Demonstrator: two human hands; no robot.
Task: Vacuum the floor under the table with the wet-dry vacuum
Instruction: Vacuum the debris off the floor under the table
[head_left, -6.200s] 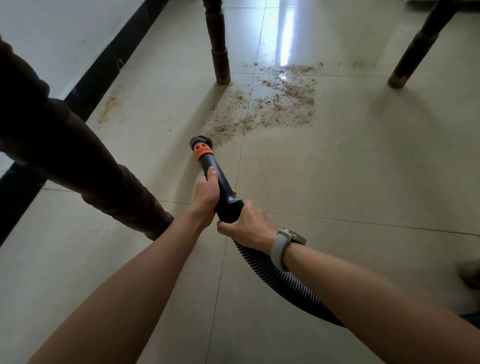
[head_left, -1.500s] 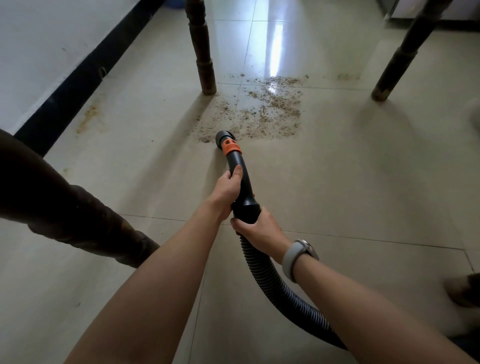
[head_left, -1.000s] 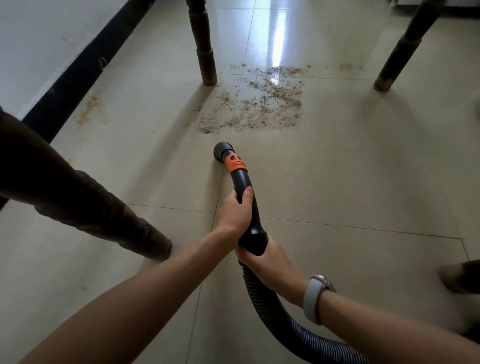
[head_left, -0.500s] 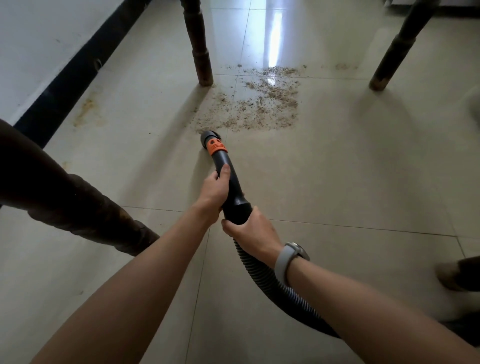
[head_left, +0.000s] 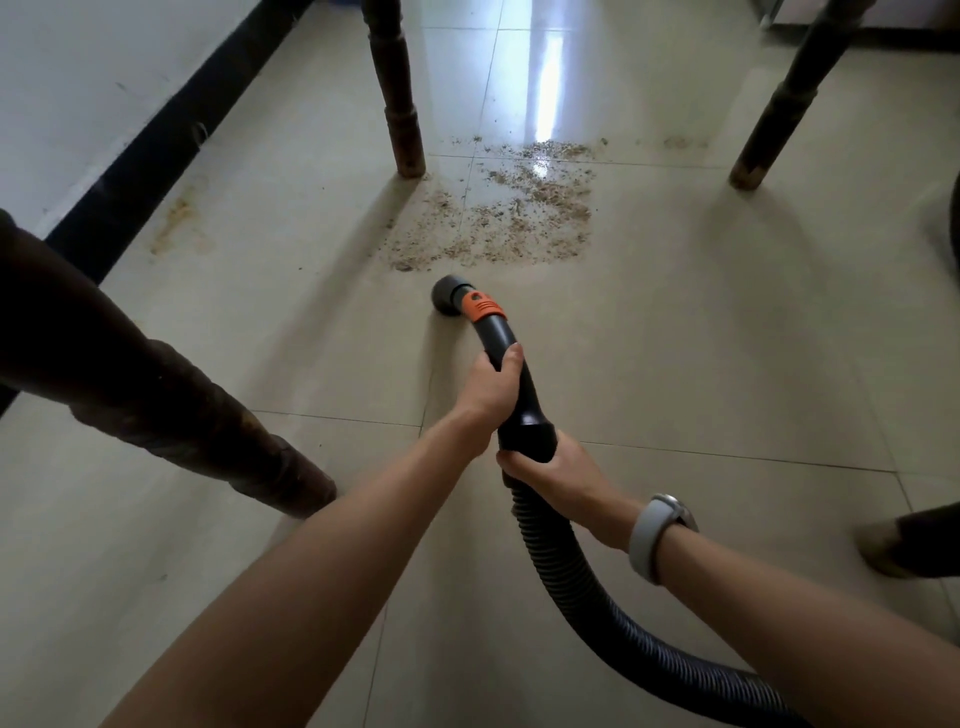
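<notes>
- The black plastic vacuum wand (head_left: 506, 374) is gripped by the left hand (head_left: 491, 389).
- The ribbed black hose (head_left: 566, 566) end is clasped by the right hand (head_left: 558, 475).
- The round nozzle (head_left: 448, 301) is positioned just near of the brown sawdust patch (head_left: 511, 213).

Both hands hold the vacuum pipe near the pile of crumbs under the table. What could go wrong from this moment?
1. The nozzle sits just short of the crumbs; a fast push may scatter them rather than suck them up.
2. The crumbs reach the far table leg, so the nozzle may knock it.
3. The hose trails behind the right hand; it could snag or pull against the left hand.
</notes>
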